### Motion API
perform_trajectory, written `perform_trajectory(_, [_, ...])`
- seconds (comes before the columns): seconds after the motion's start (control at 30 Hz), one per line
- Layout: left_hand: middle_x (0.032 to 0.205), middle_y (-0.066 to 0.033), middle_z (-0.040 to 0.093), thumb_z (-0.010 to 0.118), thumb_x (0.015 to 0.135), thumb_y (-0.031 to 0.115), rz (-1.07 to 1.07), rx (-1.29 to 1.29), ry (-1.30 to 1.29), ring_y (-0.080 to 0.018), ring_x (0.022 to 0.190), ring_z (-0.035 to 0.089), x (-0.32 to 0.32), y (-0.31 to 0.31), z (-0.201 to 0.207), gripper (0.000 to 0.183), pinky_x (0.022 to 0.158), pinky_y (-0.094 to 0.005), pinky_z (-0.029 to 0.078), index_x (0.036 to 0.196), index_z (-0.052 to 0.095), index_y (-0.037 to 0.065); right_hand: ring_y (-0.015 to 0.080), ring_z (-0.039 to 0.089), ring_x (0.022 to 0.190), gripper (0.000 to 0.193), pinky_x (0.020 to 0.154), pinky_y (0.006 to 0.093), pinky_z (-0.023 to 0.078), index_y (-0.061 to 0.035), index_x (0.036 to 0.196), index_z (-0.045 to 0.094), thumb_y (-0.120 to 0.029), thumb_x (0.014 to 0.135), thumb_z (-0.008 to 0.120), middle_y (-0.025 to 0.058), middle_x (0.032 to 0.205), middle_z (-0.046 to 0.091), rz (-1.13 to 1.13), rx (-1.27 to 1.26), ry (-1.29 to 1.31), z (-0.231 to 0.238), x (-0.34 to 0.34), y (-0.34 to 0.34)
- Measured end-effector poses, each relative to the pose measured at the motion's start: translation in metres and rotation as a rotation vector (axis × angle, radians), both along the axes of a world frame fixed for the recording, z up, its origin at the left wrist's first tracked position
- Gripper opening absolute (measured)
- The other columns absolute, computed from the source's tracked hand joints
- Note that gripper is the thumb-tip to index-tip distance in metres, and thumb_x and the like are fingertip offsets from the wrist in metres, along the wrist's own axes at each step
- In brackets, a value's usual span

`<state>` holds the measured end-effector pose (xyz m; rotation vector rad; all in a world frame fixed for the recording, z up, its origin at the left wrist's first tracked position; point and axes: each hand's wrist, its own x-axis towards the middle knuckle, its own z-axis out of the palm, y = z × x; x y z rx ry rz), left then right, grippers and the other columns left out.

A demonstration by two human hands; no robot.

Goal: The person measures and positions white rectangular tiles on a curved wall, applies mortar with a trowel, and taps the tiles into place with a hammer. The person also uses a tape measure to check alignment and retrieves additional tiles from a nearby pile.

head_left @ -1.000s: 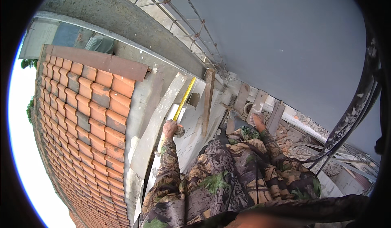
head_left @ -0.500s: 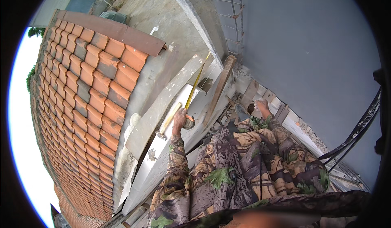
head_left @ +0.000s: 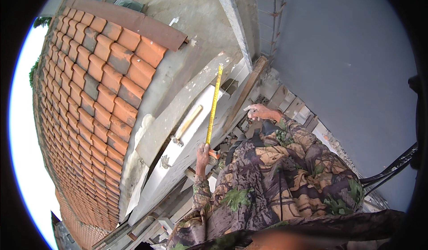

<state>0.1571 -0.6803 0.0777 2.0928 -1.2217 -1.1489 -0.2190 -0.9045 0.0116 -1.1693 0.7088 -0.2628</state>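
My left hand (head_left: 202,157) is closed around a tape measure (head_left: 214,154) with an orange part on its case. The yellow blade (head_left: 214,109) is drawn out away from me, over a white ledge, and its far end lies by a speckled board (head_left: 178,105). To the left of the blade, a hammer (head_left: 189,123) with a pale wooden handle rests on the ledge. My right hand (head_left: 262,112) is raised over rubble, right of the blade, its whitish fingers loosely bent and apart. I see nothing held in it.
An orange tiled roof (head_left: 102,80) slopes away on the left. A wooden plank (head_left: 245,91) leans beyond my right hand. Steel rebar (head_left: 276,18) stands by the grey wall (head_left: 343,62) on the right. Broken masonry (head_left: 285,97) lies along the wall's foot.
My left hand has come nearer to me with the tape measure, and more blade shows. The blade's far end has come away from the upright edge. My right hand has moved left.
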Motion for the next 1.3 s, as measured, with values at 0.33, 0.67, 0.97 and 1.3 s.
perform_trajectory(0.33, [0.079,-0.0211,0.063,0.051,0.104,0.034,-0.123,0.186,-0.114,-0.0409,0.078,0.062,-0.033,0.026,0.034,0.036,0.071,-0.0483,0.046,0.091,0.06,0.001,0.0139,0.067,0.077,0.048,0.057,0.0246,0.054,0.0076,0.126,0.056,-0.03,0.098,0.068,0.0094,0.098,0.066,-0.24,0.4,0.007,0.02,0.091,0.028])
perform_trajectory(0.67, [0.096,-0.025,0.071,0.049,0.102,0.04,-0.027,0.237,-0.328,-0.0464,0.094,0.067,-0.082,-0.042,0.021,0.041,0.082,-0.0556,0.049,0.105,0.072,0.006,0.0166,0.067,0.064,0.037,0.051,0.0283,0.055,0.0102,0.118,0.058,-0.015,0.093,0.068,0.0118,0.082,0.067,-0.739,0.478,0.109,-0.053,0.121,-0.025])
perform_trajectory(0.97, [0.094,-0.0296,0.071,0.053,0.099,0.048,-0.008,0.278,-0.499,-0.048,0.093,0.068,-0.094,-0.123,-0.011,0.055,0.083,-0.055,0.051,0.096,0.075,-0.002,0.0168,0.06,0.054,0.015,0.047,0.0305,0.049,-0.0039,0.083,0.06,-0.015,0.093,0.064,0.0066,0.068,0.06,-1.124,0.389,-0.072,-0.066,0.119,-0.083])
perform_trajectory(1.3, [0.097,-0.0202,0.073,0.049,0.102,0.028,-0.116,0.166,-0.668,-0.0418,0.086,0.071,-0.104,-0.156,-0.03,0.034,0.077,-0.0543,0.056,0.11,0.071,0.005,0.0129,0.056,0.059,0.011,0.052,0.0286,0.048,-0.0084,0.094,0.056,-0.016,0.096,0.064,0.0003,0.073,0.053,-1.142,0.494,-0.325,-0.087,0.124,-0.098])
